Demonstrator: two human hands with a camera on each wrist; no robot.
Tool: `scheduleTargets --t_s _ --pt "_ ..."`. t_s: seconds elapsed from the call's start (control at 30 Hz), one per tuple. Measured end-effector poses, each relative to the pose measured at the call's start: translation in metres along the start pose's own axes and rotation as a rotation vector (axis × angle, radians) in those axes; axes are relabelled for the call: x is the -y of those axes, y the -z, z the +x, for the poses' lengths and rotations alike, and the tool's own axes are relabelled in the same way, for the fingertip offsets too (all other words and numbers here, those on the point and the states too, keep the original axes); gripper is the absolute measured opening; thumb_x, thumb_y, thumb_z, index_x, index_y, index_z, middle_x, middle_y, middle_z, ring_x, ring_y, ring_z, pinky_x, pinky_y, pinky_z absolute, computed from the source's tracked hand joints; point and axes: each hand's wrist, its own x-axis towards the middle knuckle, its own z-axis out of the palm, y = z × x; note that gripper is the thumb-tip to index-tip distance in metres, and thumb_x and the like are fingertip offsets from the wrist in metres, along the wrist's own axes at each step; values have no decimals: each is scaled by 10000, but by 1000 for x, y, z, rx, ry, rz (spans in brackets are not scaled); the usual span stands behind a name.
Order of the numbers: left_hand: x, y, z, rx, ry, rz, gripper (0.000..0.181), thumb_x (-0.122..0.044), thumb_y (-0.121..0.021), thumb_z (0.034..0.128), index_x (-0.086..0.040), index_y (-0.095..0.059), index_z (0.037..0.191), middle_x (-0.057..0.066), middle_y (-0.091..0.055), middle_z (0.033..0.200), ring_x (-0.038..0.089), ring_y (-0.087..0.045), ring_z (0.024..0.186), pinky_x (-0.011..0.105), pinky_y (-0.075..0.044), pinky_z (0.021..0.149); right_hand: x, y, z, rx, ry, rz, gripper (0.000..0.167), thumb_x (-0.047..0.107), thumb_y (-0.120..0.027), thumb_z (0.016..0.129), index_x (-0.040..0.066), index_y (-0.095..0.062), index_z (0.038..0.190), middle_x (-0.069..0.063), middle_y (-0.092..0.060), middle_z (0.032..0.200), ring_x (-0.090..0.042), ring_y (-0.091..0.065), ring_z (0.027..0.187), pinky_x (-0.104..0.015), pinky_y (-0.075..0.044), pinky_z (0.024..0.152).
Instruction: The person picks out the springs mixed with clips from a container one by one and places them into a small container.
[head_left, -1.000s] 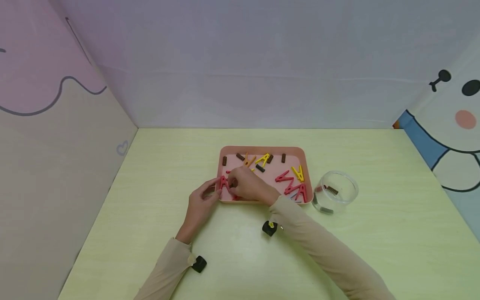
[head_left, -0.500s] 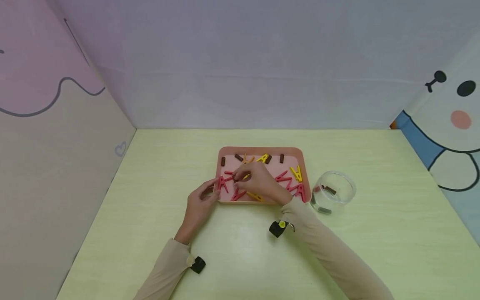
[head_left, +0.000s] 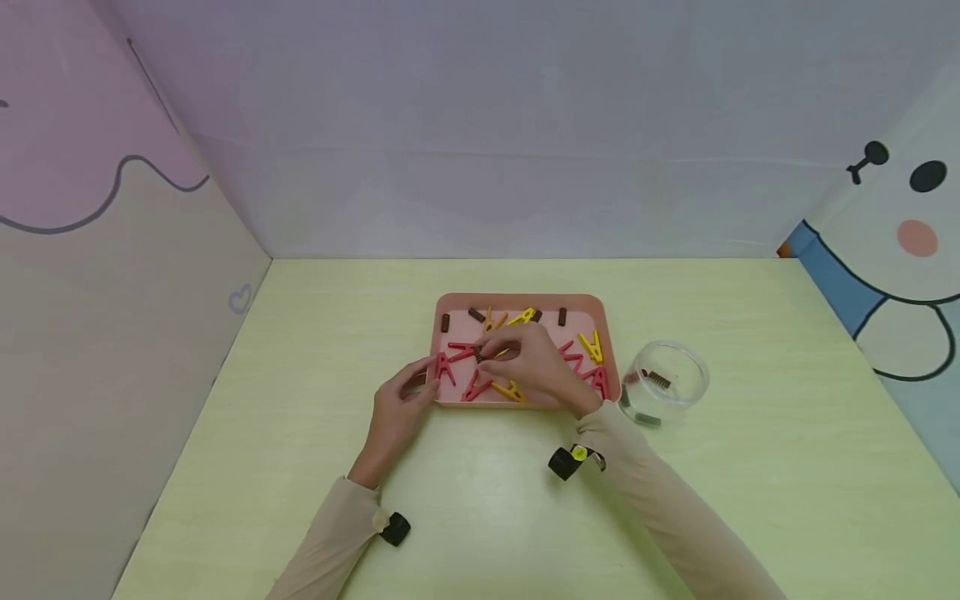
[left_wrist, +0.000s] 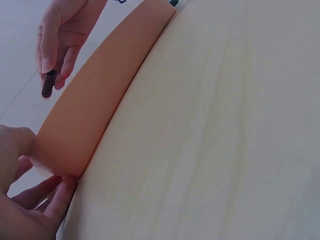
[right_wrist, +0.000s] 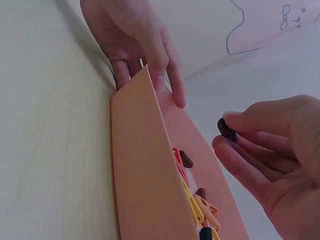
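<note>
Has just shifted the right hand [head_left: 528, 362] rightward from the left end of the pink tray [head_left: 517, 301], bringing a dark spring [left_wrist: 48, 85] into plain sight above the tray's left half, in a narrow grip between thumb and fingertips. Appears lifted off the tray floor in both wrist views, so probably picked up and not yet set down. Uncovers a red clip [head_left: 475, 388] and a yellow clip [head_left: 510, 392] by the near edge. Grips the tray's left wall near the corner with the left hand [head_left: 400, 408]. Allows free movement above the low walls and across the worktop [head_left: 472, 500] on the near side; seems tighter at the right edge, with a clear tub [head_left: 681, 401] just beside.
</note>
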Motion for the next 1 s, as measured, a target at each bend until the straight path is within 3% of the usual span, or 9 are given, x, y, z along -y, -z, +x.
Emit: scheduleTargets --t_s 0.13,0.43,0.67,1.0 --pt "9 -1 2 -10 -23 8 380 -183 -657 900 -156 -608 1275 47 -586 1255 202 -577 1093 274 -507 878 -1 2 -3 -9 -28 25 99 100 -760 799 104 -738 895 10 -671 1080 -157 -605 964 -237 -544 766" --pt "9 -2 2 -26 -24 19 372 -173 -659 898 -175 -614 1267 10 -590 1240 188 -575 1083 268 -505 878 4 6 -11 -14 -73 78 148 79 -741 813 13 -721 943 -97 -645 1160 -239 -603 1022 -270 -534 821" --pt "9 -2 2 -26 -9 29 375 -179 -661 897 -178 -611 1268 16 -587 1243 189 -573 1090 270 -506 879 36 17 -26 -41 -11 101 152 -1 -701 824 -78 -697 954 -188 -651 1104 -302 -622 992 -269 -539 809" --pt "8 -2 0 -27 5 32 370 -192 -653 903 -190 -610 1270 -9 -585 1241 169 -570 1085 271 -507 880 36 27 -34 -91 23 124 167 -7 -718 806 -81 -698 954 -193 -664 1081 -315 -638 966 -304 -547 802"
